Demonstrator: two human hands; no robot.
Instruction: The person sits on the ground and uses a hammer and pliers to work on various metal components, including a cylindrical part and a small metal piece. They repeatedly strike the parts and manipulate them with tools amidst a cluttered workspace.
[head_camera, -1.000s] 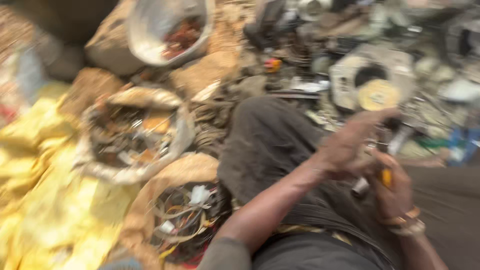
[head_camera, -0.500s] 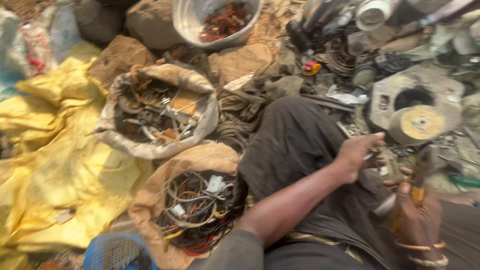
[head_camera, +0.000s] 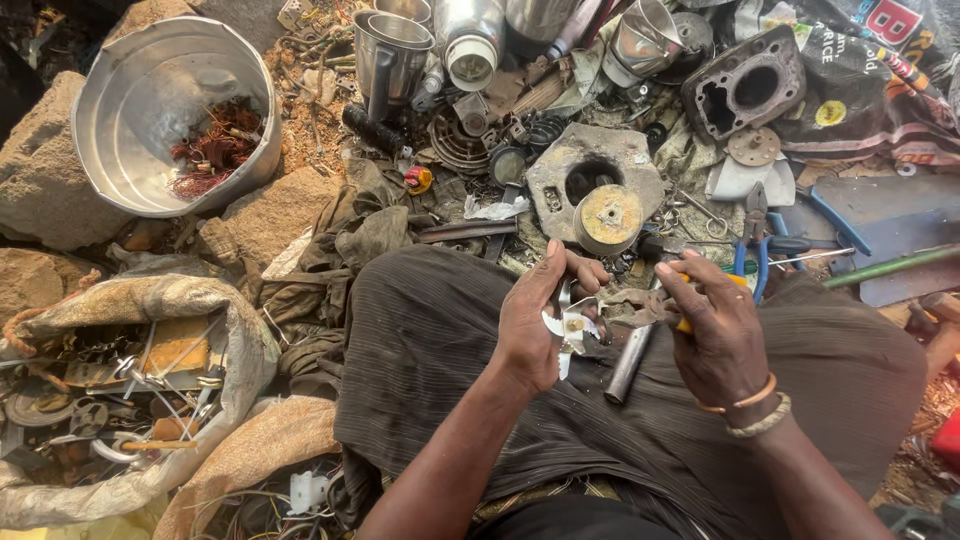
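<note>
Metal scrap piece (head_camera: 574, 325) gripped in left hand (head_camera: 535, 320); right hand (head_camera: 715, 325) clasps yellow-handled tool (head_camera: 684, 322) just beside it

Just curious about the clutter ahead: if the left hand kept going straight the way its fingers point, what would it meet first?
Probably the round yellowish metal disc just beyond the left hand, though depth is unclear.

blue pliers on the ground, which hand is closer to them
Right. The right hand sits just below and left of the blue pliers; the left hand is farther left, across the lap.
</note>
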